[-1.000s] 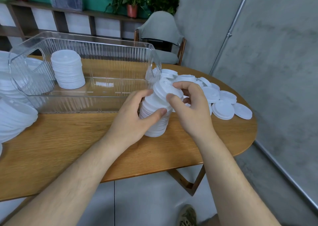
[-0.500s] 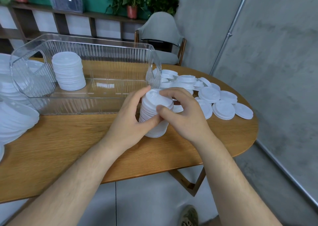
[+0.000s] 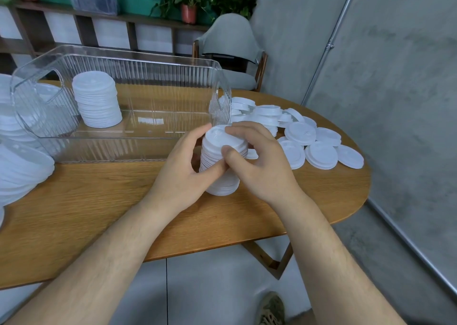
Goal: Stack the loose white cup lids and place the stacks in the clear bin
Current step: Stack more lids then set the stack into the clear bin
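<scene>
**Gripping from both sides**

You are holding the stack of lids (image 3: 222, 187) standing on the table (image 3: 99, 201), just outside the clear bin (image 3: 138, 149). Your left hand (image 3: 180, 174) is curling round its side, and your right hand (image 3: 259, 166) is clasping the top with fingers and thumb bent.

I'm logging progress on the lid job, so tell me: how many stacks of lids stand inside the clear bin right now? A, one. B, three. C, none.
A: a single stack of white lids stands inside the clear bin, near its left end; the left hand and right hand hold a second stack outside the bin, on the table.
</scene>
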Tool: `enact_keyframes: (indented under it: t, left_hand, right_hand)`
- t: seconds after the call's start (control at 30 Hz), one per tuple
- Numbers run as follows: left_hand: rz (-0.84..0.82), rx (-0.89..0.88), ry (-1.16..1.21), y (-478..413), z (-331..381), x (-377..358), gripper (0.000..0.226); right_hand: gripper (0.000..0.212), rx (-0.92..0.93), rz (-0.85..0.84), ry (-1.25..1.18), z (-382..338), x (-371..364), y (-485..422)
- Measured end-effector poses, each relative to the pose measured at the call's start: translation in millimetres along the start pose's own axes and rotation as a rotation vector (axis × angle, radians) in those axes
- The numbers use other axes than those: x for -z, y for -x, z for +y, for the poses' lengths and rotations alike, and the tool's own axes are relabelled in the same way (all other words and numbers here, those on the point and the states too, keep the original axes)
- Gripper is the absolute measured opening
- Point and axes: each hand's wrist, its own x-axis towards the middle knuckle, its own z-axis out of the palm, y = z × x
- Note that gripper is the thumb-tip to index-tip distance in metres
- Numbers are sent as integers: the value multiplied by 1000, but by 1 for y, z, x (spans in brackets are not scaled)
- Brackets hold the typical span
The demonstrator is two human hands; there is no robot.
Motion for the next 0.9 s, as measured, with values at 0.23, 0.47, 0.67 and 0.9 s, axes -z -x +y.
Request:
enact_keyframes:
  t: [0.23, 0.47, 0.67, 0.9]
  left_hand:
    - [-22, 2, -21, 0, 0, 0, 73]
    - [-43, -93, -81, 1, 3, 0, 60]
    - [-60, -97, -71, 0, 3, -1, 51]
    - [-60, -92, -89, 0, 2, 0, 51]
  right_hand:
    - [36, -49, -56, -1, 2, 2, 3]
    - [29, -135, 103, 29, 10, 21, 5]
    - [60, -417, 272, 508, 59, 55, 9]
    - [81, -476, 205, 669, 82, 47, 4]
